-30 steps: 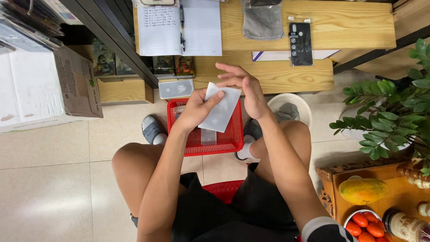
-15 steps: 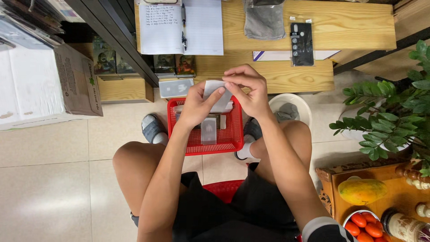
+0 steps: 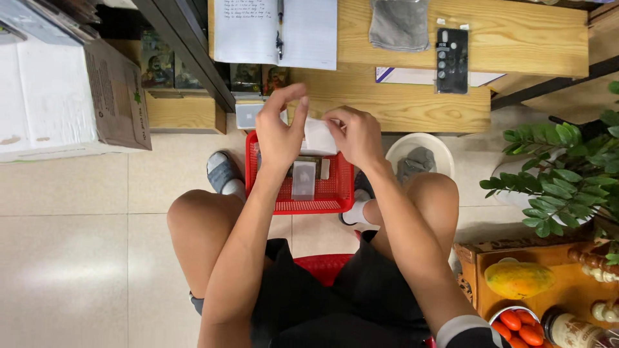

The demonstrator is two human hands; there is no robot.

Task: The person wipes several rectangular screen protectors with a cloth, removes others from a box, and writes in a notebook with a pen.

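Hands, left (image 3: 278, 132) and right (image 3: 356, 134), pinch a small white packet (image 3: 318, 136) at its side edges above the red basket (image 3: 335, 193), centre frame; it looks light, soft, easily creased.

One red basket (image 3: 335, 193) holds three small packets. Two hands grip one white packet (image 3: 319, 136). One open notebook (image 3: 277, 32), one grey cloth (image 3: 400, 24), one papaya (image 3: 519, 280).

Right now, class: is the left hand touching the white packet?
Touching. The head view shows the left hand gripping the white packet with its thumb and fingers.
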